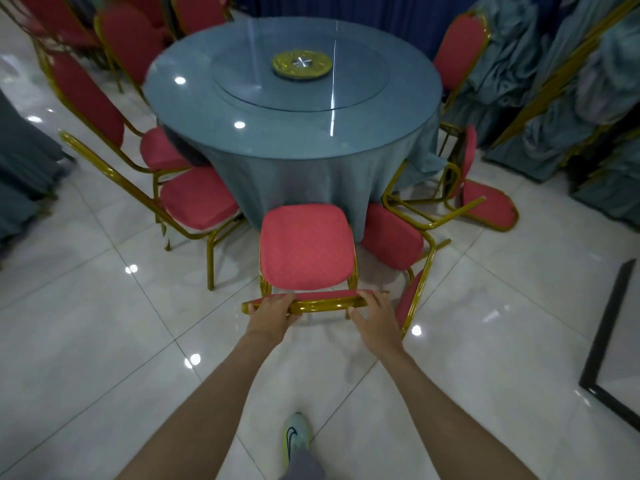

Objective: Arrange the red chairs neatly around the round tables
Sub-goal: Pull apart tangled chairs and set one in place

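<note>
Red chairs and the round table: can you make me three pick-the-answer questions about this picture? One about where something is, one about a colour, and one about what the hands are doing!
1. Where is the gold disc?
A. on a shelf
B. in the middle of the round table
C. inside a box

2. What colour is the tablecloth?
A. red
B. yellow
C. blue-grey

3. What are the left hand and right hand doing?
A. hanging free
B. holding the top of the nearest chair
C. waving in the air

Answers: 1 B, the disc sits at the centre of the tabletop. 2 C, the cloth hanging down from the table is blue-grey. 3 B, both hands wrap over the top of the chair's back.
</note>
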Tool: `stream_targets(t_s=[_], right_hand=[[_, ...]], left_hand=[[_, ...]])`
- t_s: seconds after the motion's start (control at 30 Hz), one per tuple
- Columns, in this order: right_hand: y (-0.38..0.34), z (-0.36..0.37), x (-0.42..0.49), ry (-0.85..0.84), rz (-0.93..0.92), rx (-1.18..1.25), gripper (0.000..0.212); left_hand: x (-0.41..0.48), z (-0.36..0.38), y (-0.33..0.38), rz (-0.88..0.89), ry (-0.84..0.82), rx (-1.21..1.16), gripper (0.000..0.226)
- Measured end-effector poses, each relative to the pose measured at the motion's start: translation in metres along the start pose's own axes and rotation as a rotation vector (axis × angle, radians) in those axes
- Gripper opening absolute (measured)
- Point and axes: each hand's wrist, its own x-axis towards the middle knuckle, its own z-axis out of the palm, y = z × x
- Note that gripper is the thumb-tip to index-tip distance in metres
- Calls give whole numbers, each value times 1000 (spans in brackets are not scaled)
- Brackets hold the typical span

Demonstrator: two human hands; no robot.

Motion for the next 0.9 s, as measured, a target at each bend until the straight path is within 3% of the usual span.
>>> stream_targets(t_s=[0.17,0.3,0.53,0.8,0.9], right_hand=[[-12,-13,51,-193,-4,-80,70],[-27,-22,94,-204,-1,-63,66],[-48,-29,161,-172,-13,-10,56],[-45,-16,236,-147,-5,0,35],[-32,-10,249,-163,-15,17,43]], left_hand=[[56,-33,-9,7,-57,-140,29],[97,-57,-15,-63,-97,-128,47],[154,-82,-21,-37,-87,-155,27],[199,-96,-40,-19,22,-238,30],[200,-85,-49,13,49,-297,31]])
